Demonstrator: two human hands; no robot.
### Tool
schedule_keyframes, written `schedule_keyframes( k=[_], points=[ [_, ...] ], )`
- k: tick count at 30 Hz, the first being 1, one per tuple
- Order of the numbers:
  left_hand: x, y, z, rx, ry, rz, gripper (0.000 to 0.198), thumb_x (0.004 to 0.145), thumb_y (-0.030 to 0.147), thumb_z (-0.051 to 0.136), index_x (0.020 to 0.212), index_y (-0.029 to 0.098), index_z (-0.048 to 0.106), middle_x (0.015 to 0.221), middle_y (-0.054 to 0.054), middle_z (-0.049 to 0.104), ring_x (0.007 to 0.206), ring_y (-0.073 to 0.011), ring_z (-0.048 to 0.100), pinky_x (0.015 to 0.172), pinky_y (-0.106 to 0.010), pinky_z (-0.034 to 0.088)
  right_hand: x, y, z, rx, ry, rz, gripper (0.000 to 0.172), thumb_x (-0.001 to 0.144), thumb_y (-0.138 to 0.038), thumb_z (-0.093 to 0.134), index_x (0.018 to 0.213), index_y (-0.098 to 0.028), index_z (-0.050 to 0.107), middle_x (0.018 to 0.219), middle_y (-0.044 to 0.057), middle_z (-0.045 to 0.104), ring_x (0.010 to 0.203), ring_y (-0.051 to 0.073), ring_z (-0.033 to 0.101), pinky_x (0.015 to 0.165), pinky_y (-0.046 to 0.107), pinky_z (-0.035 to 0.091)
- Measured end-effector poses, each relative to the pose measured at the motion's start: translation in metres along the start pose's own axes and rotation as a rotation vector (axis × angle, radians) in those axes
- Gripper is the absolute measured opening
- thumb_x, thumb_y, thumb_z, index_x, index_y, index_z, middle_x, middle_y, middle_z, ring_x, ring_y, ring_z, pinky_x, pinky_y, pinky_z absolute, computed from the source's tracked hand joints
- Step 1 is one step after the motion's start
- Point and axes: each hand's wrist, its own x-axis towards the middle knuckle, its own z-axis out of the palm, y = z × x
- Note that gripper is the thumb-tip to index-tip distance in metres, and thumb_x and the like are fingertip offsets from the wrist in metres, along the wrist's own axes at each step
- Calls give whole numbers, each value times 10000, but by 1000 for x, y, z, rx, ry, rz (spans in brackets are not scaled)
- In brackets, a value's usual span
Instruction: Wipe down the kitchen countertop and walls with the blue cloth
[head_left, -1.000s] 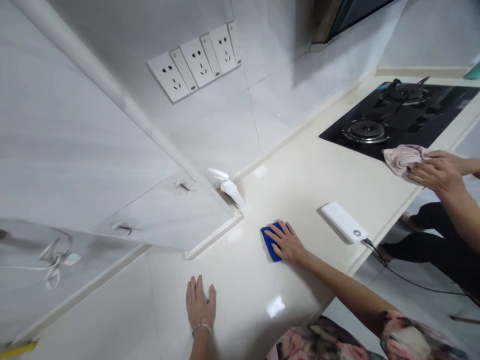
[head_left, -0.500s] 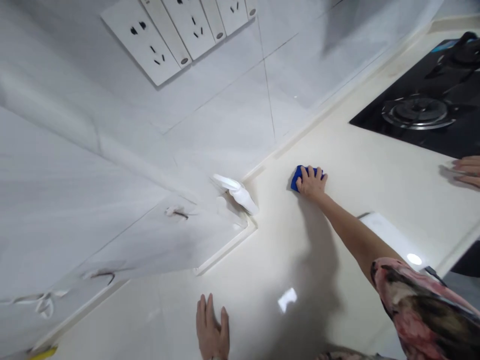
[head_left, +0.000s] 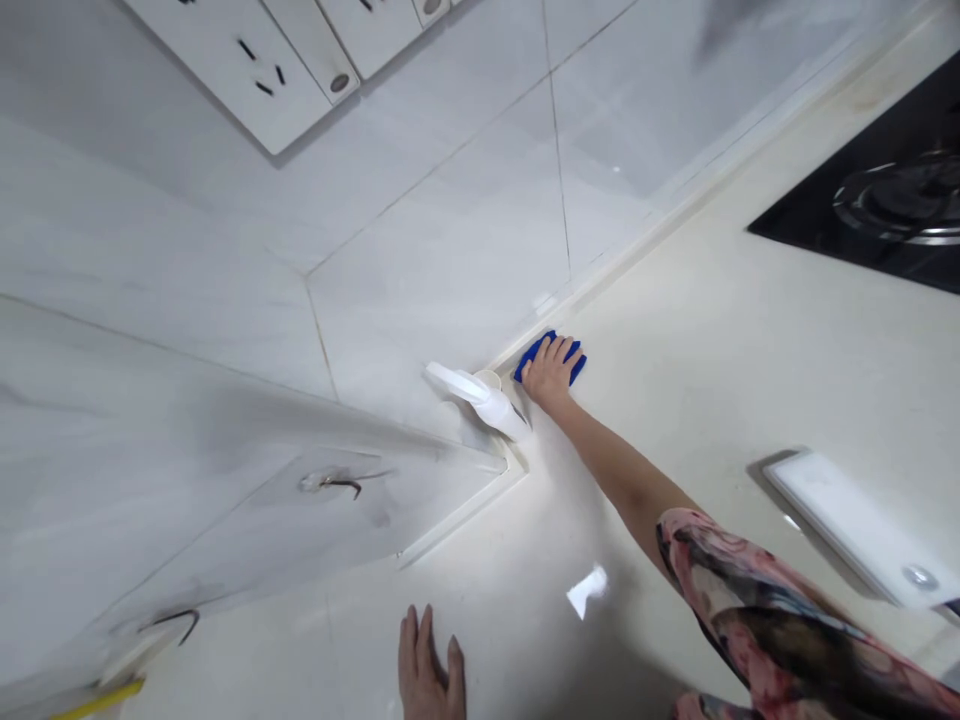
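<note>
My right hand [head_left: 550,372] reaches far across the cream countertop [head_left: 705,380] and presses a blue cloth [head_left: 574,361] flat against it, right where the counter meets the tiled wall. The fingers lie over the cloth, beside a white plastic fitting [head_left: 480,398] that sticks out of the wall corner. My left hand [head_left: 430,672] rests palm down on the counter at the bottom edge, fingers stretched out, holding nothing.
A white power bank [head_left: 851,528] lies on the counter at the right. A black gas hob [head_left: 885,215] sits at the far right. Wall sockets [head_left: 292,60] are mounted above. Metal hooks [head_left: 336,484] hang on the left wall panel.
My right hand slid the blue cloth away from me and leftward to the wall edge next to the white fitting. The view moved closer; the other person's hands left the picture.
</note>
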Motion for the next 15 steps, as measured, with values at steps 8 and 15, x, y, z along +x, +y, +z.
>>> schedule_keyframes(
  k=[8,15],
  points=[
    [3,-4,4,-17,36,-2,568,997,472,446,1511,242,522,1638,-102,440,1554,-307,344,1263,-544,356,-50,50,-33,-61,-113,-392,681,977,-402,394,1565,-60,428,1629,226,378,1530,448,237,1234,661,155],
    [3,1,5,-25,70,7,583,988,469,457,1525,252,513,1629,-88,457,1552,-308,351,1256,-552,374,-15,147,-69,-52,-44,-446,643,961,-417,432,1527,-123,507,1576,170,475,1480,395,338,1239,561,228]
  ],
)
